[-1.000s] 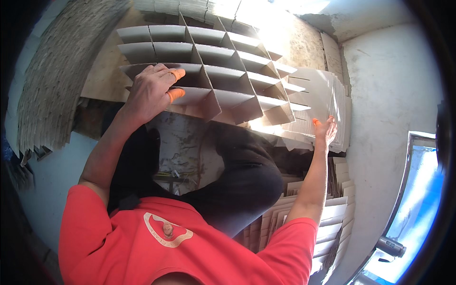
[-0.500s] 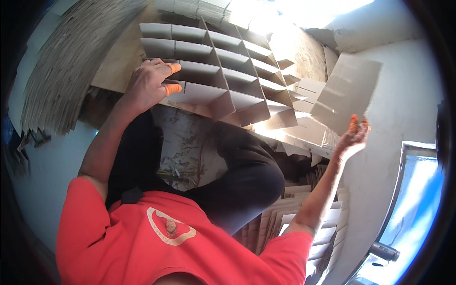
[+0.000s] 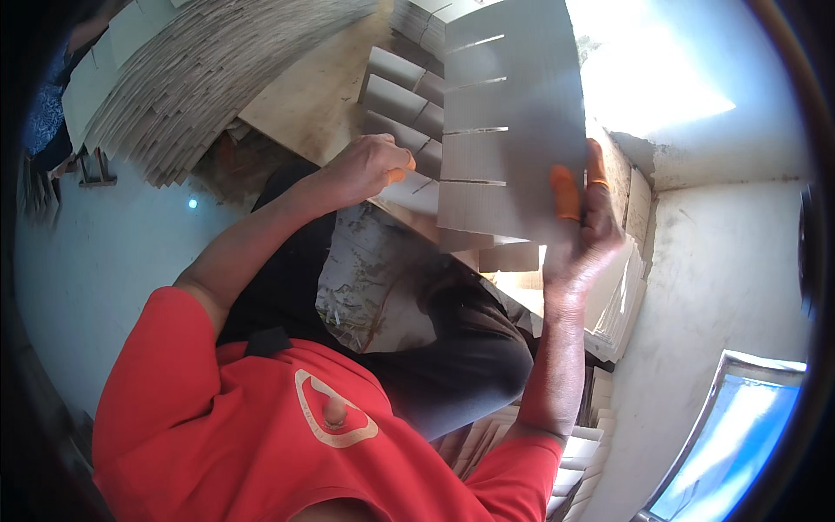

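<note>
My right hand (image 3: 591,213) grips a flat grey cardboard sheet (image 3: 513,113) by its right side, thumb and fingers in orange finger covers. Parallel slots run in from the sheet's left edge. The sheet stands up in front of a cardboard divider grid (image 3: 396,100) of crossed strips and hides most of its right part. At the grid's near left end, my left hand (image 3: 370,170) is closed, its orange-covered fingertips pinching the end of a strip.
A tall stack of cardboard sheets (image 3: 209,83) rises at the far left beside the wooden board (image 3: 304,104). More sheets lie at the right (image 3: 622,296) and below (image 3: 578,452). A pale wall (image 3: 713,252) stands at the right. Another person's arm (image 3: 91,26) shows at top left.
My right hand has brought the cardboard sheet leftward from the right side to in front of the grid. The view has shifted; my left hand stays at the grid's near left end.
</note>
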### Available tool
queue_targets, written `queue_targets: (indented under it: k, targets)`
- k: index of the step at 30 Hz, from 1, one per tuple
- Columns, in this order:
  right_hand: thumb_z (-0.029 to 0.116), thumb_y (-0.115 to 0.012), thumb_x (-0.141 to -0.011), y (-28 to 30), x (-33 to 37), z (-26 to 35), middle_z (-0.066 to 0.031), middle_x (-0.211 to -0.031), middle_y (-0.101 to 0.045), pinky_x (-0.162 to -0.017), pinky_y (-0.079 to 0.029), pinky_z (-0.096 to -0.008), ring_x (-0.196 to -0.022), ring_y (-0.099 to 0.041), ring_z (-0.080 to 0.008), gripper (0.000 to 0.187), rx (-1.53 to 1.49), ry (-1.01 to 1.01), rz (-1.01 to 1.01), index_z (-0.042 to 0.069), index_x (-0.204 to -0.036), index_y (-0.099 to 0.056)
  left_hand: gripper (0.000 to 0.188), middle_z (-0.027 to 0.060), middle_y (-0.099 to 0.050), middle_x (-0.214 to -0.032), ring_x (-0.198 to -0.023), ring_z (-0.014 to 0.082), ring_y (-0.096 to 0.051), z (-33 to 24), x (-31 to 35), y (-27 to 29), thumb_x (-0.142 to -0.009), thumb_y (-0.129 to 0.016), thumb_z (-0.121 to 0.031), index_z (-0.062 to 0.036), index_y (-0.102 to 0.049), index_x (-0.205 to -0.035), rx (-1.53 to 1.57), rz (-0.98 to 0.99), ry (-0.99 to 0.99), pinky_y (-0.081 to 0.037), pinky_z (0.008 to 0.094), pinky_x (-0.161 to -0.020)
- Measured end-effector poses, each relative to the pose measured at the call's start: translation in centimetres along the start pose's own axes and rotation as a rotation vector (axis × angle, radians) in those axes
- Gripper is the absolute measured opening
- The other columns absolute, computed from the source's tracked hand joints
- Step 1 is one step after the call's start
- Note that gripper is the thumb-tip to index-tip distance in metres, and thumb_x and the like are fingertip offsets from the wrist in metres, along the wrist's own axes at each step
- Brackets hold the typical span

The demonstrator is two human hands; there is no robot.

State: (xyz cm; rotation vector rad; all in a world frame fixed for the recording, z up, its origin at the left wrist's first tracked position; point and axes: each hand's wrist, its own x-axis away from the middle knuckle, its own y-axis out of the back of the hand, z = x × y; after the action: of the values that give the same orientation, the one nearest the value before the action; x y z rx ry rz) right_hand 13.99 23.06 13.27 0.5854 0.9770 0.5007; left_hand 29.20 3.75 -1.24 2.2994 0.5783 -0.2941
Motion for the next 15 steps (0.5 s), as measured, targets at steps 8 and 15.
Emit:
queue_targets:
  k: [8, 15]
  targets:
    - [-0.004, -0.059, -0.087, -3.0, -0.3, 1.0, -0.0210, -0.113, -0.065, -0.065, -0.049, -0.0224, -0.072, -0.059, -0.0059, 0.040, 0.035, -0.109, 0.151, -0.006, -0.126, -0.054, 0.017, 0.0137, -0.064, -0.079, -0.075, 0.0305, -0.056, 0.8, -0.2, -0.4, -0.074, -0.066, 0.003, 0.0037, -0.065, -0.091, 0.013, -0.019, -0.039, -0.046, 0.0408, -0.065]
    - [-0.004, -0.058, -0.090, -4.1, -0.3, 2.0, -0.0235, -0.103, -0.067, -0.068, -0.050, -0.0232, -0.081, -0.065, -0.0102, 0.043, -0.055, -0.089, 0.233, -0.006, -0.132, -0.049, 0.015, 0.0150, -0.065, -0.080, -0.078, 0.0317, -0.058, 0.5, -0.5, -0.4, -0.076, -0.066, 0.002, 0.0033, -0.066, -0.091, 0.029, -0.018, 0.040, -0.047, 0.0415, -0.067]
